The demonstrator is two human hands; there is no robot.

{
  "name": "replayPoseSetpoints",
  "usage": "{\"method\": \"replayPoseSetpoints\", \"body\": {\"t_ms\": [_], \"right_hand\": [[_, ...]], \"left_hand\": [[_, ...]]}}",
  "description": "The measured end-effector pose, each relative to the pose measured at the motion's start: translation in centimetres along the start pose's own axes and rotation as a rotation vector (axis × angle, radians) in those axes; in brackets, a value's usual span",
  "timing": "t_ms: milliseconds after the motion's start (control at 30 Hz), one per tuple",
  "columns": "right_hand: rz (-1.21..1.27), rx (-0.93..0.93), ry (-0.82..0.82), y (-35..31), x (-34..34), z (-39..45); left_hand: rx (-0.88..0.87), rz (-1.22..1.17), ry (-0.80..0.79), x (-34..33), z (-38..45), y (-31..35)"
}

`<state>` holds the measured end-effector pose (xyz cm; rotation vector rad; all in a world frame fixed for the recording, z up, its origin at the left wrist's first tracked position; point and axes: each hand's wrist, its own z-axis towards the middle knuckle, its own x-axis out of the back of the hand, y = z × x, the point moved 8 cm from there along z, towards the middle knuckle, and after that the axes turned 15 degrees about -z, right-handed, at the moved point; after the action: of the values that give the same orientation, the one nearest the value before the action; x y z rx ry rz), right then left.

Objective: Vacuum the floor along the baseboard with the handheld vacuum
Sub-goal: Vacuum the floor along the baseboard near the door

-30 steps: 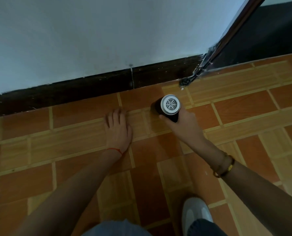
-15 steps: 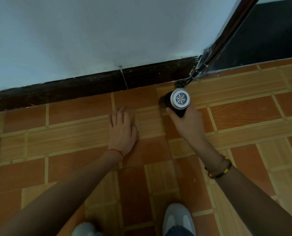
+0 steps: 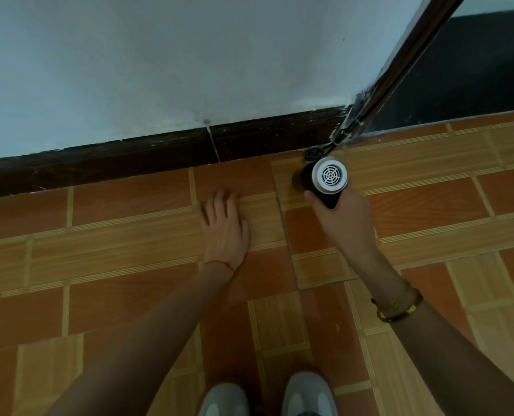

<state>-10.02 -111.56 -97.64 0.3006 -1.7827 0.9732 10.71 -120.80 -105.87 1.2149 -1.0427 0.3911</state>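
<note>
The handheld vacuum (image 3: 327, 178) is a short black body with a white round vent grille facing me. My right hand (image 3: 341, 220) grips its handle from below and points its hidden nozzle down at the floor just in front of the dark brown baseboard (image 3: 159, 157), close to the door-frame corner. My left hand (image 3: 224, 228) lies flat on the orange tiled floor (image 3: 114, 283), fingers straight and pointing toward the baseboard, a hand's width left of the vacuum.
A dark wooden door frame (image 3: 399, 64) rises at the right of the white wall (image 3: 174, 61). A black cable knot (image 3: 317, 151) lies at its foot, right behind the vacuum. A dark doorway (image 3: 465, 70) opens beyond. My two grey shoes (image 3: 267, 397) stand at the bottom edge.
My right hand has carried the vacuum rightward along the baseboard to the door-frame corner. My left hand has stayed flat on the floor, and my feet have shifted into view.
</note>
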Motion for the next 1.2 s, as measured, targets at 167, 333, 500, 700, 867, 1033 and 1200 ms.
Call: {"method": "replayPoseSetpoints", "body": {"t_ms": [167, 333, 500, 700, 867, 1033, 1200], "right_hand": [[-0.026, -0.027, 0.020, 0.1, 0.6, 0.9], [-0.038, -0.001, 0.004, -0.4, 0.0, 0.5], [-0.013, -0.030, 0.095, 0.3, 0.3, 1.4], [0.001, 0.069, 0.002, -1.3, -0.9, 2.3], [0.005, 0.145, -0.092, -2.1, -1.7, 2.1], [0.001, 0.100, -0.029, -0.6, -0.5, 2.5], [0.013, 0.084, 0.023, -0.5, 0.2, 3.8]], "left_hand": [[-0.010, 0.014, 0.012, -0.3, -0.2, -0.4], [-0.019, 0.004, 0.021, -0.4, -0.2, -0.3], [-0.023, 0.004, 0.027, -0.3, -0.2, -0.5], [-0.026, 0.010, 0.028, -0.3, -0.2, -0.4], [-0.026, -0.003, 0.033, -0.2, -0.2, -0.4], [-0.019, 0.013, 0.024, -0.3, -0.2, -0.4], [-0.018, 0.015, 0.030, -0.2, -0.3, -0.3]]}}
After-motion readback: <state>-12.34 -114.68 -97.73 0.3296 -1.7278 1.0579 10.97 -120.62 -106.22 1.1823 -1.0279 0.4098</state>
